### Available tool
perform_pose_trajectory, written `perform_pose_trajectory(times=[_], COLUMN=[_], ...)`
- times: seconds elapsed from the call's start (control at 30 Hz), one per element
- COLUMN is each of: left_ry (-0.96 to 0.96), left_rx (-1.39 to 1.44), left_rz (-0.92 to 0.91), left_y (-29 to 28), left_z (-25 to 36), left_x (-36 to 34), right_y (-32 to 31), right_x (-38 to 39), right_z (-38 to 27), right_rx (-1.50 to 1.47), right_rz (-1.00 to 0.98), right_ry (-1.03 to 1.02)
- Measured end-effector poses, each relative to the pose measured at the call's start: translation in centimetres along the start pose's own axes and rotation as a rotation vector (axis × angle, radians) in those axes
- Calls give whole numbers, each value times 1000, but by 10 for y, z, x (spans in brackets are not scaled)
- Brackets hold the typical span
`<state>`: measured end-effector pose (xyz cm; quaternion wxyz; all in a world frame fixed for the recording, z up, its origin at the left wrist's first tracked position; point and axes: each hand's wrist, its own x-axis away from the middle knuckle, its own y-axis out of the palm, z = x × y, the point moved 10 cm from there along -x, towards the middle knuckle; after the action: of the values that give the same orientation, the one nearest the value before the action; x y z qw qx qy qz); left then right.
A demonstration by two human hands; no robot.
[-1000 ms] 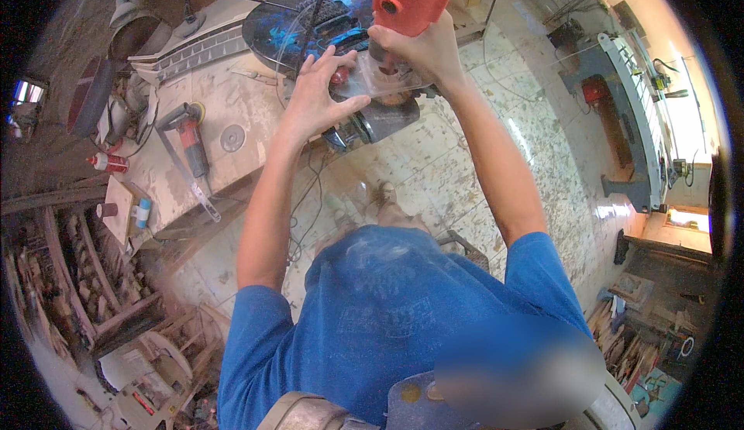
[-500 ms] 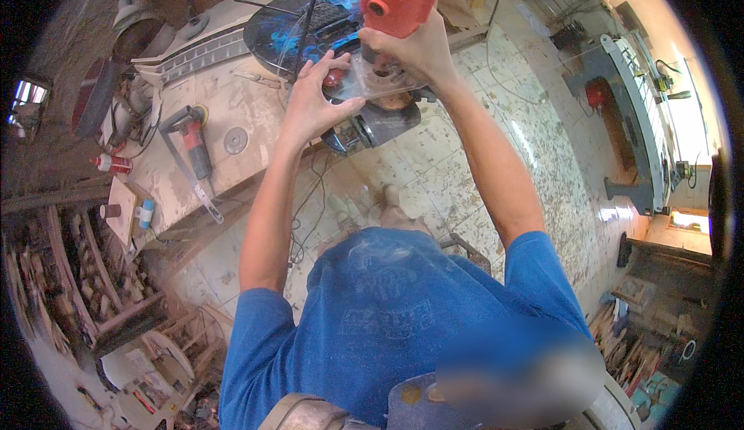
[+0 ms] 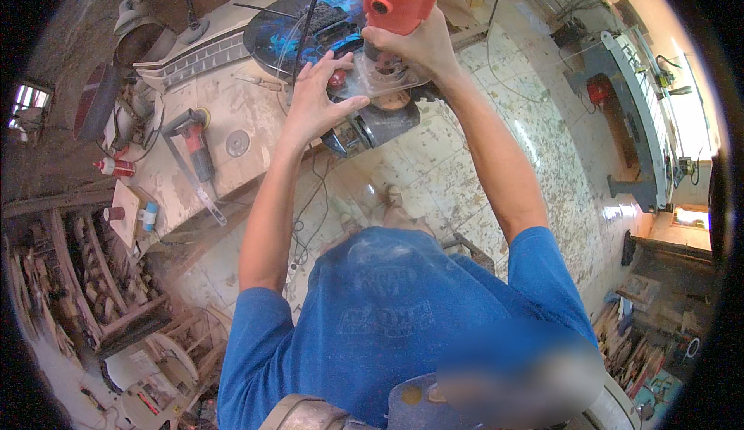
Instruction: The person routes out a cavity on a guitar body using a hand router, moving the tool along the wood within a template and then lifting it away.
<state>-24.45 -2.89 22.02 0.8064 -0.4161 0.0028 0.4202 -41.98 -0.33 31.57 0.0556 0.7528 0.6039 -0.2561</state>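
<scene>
An orange router (image 3: 397, 0) stands upright on a clear base plate (image 3: 380, 81) at the top middle. My right hand (image 3: 422, 50) is closed round its lower body. At the plate's left end, the spread fingers and thumb of my left hand (image 3: 316, 97) curve about a red knob (image 3: 337, 79), holding the router's base. Below the plate is a dark, glossy workpiece with blue patches (image 3: 271, 39); its near part shows a rounded dark end (image 3: 380, 129). The cutter and the contact under the plate are hidden.
On the wooden bench (image 3: 174, 197) to the left lie an angle grinder (image 3: 198, 147), a metal disc (image 3: 237, 142), a red-and-white bottle (image 3: 116, 167) and a desk lamp (image 3: 143, 31). Cables (image 3: 298, 228) trail across the tiled floor. A long grey machine (image 3: 635, 120) stands at right; wood scraps (image 3: 101, 275) fill the lower left.
The router and my right hand have shifted very slightly to the right. My left hand keeps nearly the same place at the knob.
</scene>
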Motion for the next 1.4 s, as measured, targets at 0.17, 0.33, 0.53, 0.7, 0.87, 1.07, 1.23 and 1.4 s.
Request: perform_pose_trajectory(times=[0.17, 0.33, 0.53, 0.7, 0.87, 1.07, 1.23, 1.4], left_ry=[45, 64, 41, 71, 96, 94, 86, 137], left_rx=[-62, -82, -126, -155, -181, -177, -186, -217], left_rz=[-35, -74, -115, -132, -161, -184, -201, -168], left_y=[2, 5, 9, 12, 14, 15, 13, 14], left_z=[1, 3, 4, 8, 11, 20, 28, 23], left_x=[1, 1, 4, 5, 7, 8, 8, 9], right_y=[-11, -18, -21, -26, -27, -30, -29, -30], right_x=[6, 15, 25, 33, 44, 50, 55, 57], right_z=[4, 7, -1, -12, -21, -14, -34, -29], right_rx=[236, 264, 230, 290, 279, 253, 339, 314], right_rz=[29, 74, 84, 121, 146, 145, 132, 145], right_ry=[-75, -94, -25, -103, -57, -2, -108, -67])
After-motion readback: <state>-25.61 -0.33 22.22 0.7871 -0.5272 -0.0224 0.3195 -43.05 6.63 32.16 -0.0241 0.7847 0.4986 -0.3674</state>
